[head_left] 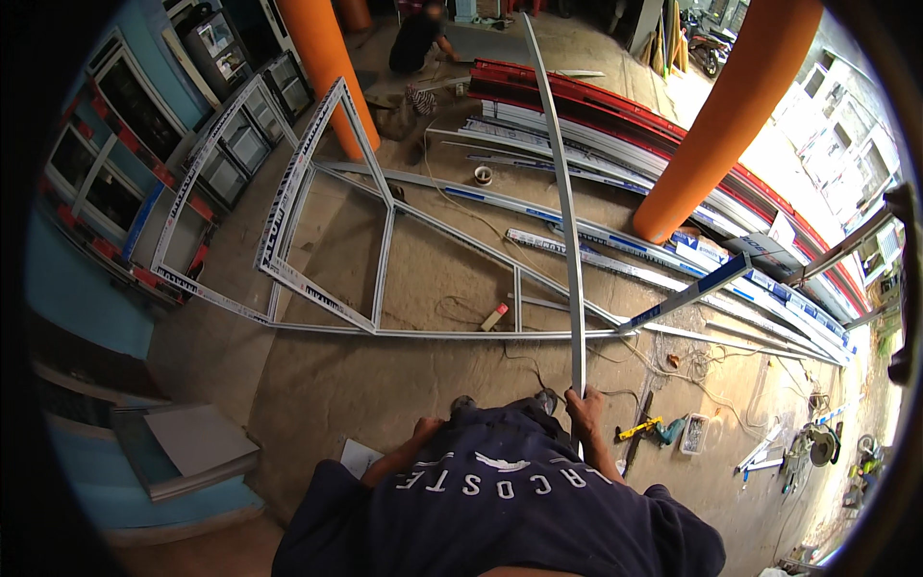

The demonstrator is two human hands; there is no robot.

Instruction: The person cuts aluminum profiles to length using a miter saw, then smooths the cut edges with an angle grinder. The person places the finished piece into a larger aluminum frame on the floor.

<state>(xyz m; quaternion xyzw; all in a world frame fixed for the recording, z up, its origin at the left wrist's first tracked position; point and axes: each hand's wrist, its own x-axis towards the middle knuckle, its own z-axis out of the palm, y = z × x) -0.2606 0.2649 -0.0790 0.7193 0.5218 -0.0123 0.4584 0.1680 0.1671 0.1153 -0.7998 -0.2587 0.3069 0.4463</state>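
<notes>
On the floor (336, 385), the metal frame (452, 334) is lying; the long bar (568, 207) is crossing it in view, possibly risking a scraping swing, because only the right hand (586, 409) is gripping, near one end. Whether the left hand (428, 426) is clenching, I cannot tell.

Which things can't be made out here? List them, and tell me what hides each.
Head view, all items:
Metal bar: lower end lost behind the right hand and the shirt.
Left hand: too small to tell whether it holds anything.
Co-worker: finger detail too small and blurred.
Larger orange post: top cut off by the upper edge.
</notes>
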